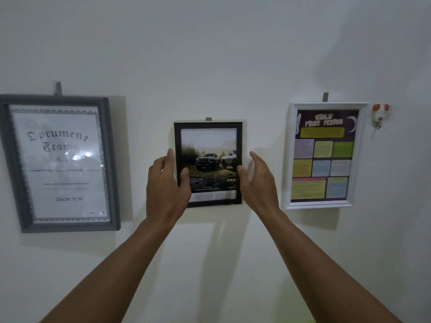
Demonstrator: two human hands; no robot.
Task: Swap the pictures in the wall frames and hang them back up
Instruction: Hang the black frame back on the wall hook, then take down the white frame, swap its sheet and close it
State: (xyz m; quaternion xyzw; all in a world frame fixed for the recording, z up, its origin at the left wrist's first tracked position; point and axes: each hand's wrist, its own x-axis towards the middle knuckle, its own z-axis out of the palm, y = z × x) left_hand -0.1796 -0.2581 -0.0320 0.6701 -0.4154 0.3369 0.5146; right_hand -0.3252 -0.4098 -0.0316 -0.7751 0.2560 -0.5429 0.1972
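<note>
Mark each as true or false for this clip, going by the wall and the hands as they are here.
1. Both hands touch the black frame. True: the left hand grips its left edge and the right hand has its thumb on the right edge.
2. The grey frame holds the car picture. False: it holds a "Document Frame A4" sheet; the car picture is in the black frame.
3. The white frame hangs right of the black frame. True.
4. The mouse-shaped hook sits left of the grey frame. False: it is right of the white frame.
</note>
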